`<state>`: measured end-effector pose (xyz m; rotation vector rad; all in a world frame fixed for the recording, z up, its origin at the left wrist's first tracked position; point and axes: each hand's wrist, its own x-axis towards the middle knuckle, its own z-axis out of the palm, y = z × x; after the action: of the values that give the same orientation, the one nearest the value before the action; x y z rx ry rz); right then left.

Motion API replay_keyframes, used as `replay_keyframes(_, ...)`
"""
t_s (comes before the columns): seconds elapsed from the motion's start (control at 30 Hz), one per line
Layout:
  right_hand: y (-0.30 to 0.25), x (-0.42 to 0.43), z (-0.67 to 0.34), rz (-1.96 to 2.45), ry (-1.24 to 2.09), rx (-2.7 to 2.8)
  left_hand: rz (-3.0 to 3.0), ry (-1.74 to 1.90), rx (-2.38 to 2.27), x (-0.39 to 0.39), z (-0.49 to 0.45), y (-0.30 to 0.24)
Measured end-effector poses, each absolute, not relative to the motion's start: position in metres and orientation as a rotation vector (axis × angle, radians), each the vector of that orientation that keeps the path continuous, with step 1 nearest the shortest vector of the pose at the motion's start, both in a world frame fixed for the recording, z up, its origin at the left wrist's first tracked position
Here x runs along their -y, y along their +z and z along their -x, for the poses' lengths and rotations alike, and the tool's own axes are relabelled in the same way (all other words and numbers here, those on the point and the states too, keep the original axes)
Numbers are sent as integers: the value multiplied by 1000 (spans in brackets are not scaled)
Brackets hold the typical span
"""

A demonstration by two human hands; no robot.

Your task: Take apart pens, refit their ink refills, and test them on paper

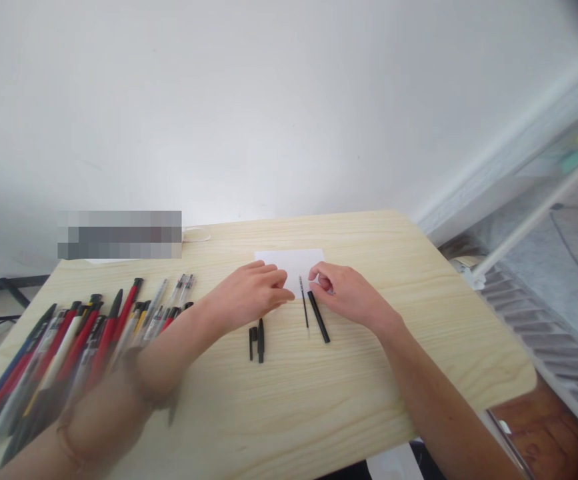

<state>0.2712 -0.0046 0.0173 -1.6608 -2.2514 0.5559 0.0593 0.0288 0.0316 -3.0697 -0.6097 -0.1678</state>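
Note:
My left hand (257,293) hovers over the near left side of a white paper sheet (289,256), fingers loosely bent and nothing seen in it. To the right, my right hand (349,292) is curled with thumb and index finger slightly apart, holding nothing visible. A thin pen refill (305,307) lies between the hands, its upper end on the paper. Beside it, close to my right thumb, is a black pen barrel (319,317). Below my left hand, a black pen cap (253,343) with a clip lies alongside a short black tapered pen piece (261,342).
Many pens (86,333), in red, black, white, blue and clear, lie on the left of the wooden table (369,400), partly behind my left forearm. A white wall (289,120) stands behind the table. A pale loop (197,235) rests near the back edge.

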Motion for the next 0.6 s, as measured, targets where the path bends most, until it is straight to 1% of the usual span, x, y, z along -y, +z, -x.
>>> replay_keyframes(0.13, 18, 4, -274, 1680, 548, 2273, 3050, -100, 528, -44, -67, 33)
replay_keyframes(0.4, 19, 2, -279, 1724, 530, 2236, 3050, -137, 401, -40, -77, 31)
replay_keyframes(0.6, 20, 2, -281, 1752, 548, 2228, 3035, -69, 449, -57, -85, 32)
